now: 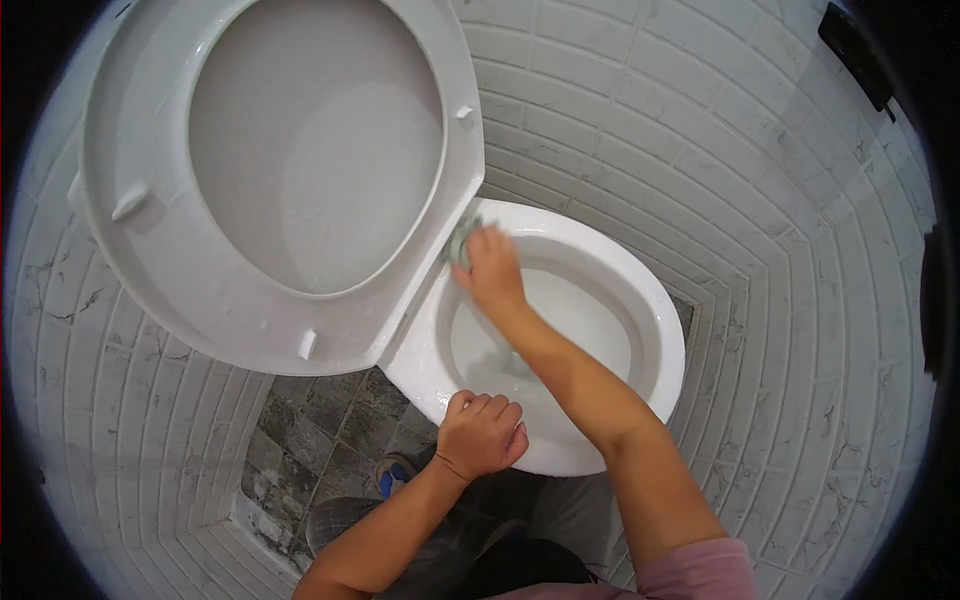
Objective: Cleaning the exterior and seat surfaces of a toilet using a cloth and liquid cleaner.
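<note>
My right hand (493, 274) holds a grey-green cloth (459, 241) against the rear rim of the white toilet bowl (663, 330), beside the hinge line of the raised seat. The hand and cloth are slightly blurred. Leaning back over the rear of the bowl, the white toilet seat (162, 150) and the lid (322, 150) behind it stand up. My left hand (481, 435) is curled into a fist at the near left rim of the bowl. Nothing shows in its fingers, and whether it rests on the rim I cannot tell.
White marbled wall tiles (600, 97) enclose the toilet closely on both sides. Dark stone-look floor tiles (322, 435) lie at the left, with a sandalled foot (394, 475) on them. Dark objects (853, 56) show on the wall at the right.
</note>
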The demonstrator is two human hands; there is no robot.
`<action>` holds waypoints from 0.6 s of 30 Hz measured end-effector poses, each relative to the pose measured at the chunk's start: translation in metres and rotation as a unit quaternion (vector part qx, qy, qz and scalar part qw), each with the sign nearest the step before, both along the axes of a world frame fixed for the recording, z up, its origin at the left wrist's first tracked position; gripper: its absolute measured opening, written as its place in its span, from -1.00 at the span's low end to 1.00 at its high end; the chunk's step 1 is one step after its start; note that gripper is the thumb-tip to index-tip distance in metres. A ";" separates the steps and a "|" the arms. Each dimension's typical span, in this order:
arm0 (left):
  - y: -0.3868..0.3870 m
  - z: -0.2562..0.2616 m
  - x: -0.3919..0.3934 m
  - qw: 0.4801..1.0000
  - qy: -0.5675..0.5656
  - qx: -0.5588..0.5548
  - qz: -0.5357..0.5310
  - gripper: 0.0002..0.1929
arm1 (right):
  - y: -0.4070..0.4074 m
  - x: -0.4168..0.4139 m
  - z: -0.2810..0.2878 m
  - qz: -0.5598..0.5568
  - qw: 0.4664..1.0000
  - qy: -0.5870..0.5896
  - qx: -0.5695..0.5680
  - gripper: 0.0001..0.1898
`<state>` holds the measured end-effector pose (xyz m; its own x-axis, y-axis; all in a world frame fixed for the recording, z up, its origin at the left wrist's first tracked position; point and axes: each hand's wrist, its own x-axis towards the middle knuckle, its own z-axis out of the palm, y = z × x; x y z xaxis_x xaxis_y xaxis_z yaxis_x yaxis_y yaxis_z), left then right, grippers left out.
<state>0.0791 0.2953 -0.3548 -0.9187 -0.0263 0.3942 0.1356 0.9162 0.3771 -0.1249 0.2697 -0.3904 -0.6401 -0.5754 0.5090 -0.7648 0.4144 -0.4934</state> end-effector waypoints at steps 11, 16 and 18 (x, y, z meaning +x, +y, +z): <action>0.002 -0.001 -0.004 1.000 0.007 -0.001 0.002 -0.87 | 0.024 -0.008 -0.006 -0.092 0.986 -0.069 -0.119 -0.56; 0.003 0.000 -0.004 1.000 0.007 0.001 0.001 -0.87 | 0.041 -0.010 -0.026 0.160 0.984 0.045 0.059 -0.69; 0.002 -0.003 -0.003 1.000 0.005 0.006 0.000 -0.87 | 0.055 -0.041 -0.021 0.083 0.979 0.170 0.080 -0.83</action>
